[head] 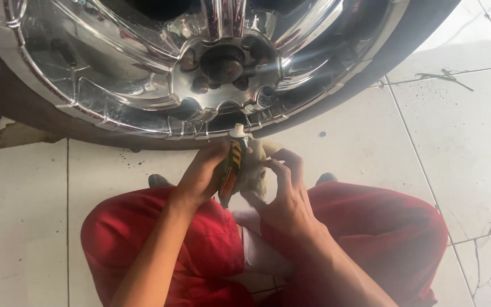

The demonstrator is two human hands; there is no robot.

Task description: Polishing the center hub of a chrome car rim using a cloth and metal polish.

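A small tube (233,165) with green and orange colours stands almost straight up, its white cap at the top, just under the shiny wheel (200,62). The left hand (203,173) is wrapped around the tube, fingers curled tight on its side. Touching the tube on the other side is a pale, crumpled cloth (257,165). The right hand (288,193) holds that cloth, its fingers bent and pinching into it. Both arms reach forward from the body, and the hands meet in the middle, above the knees. The person sits low in red trousers (382,227) on a white tiled floor (456,131).
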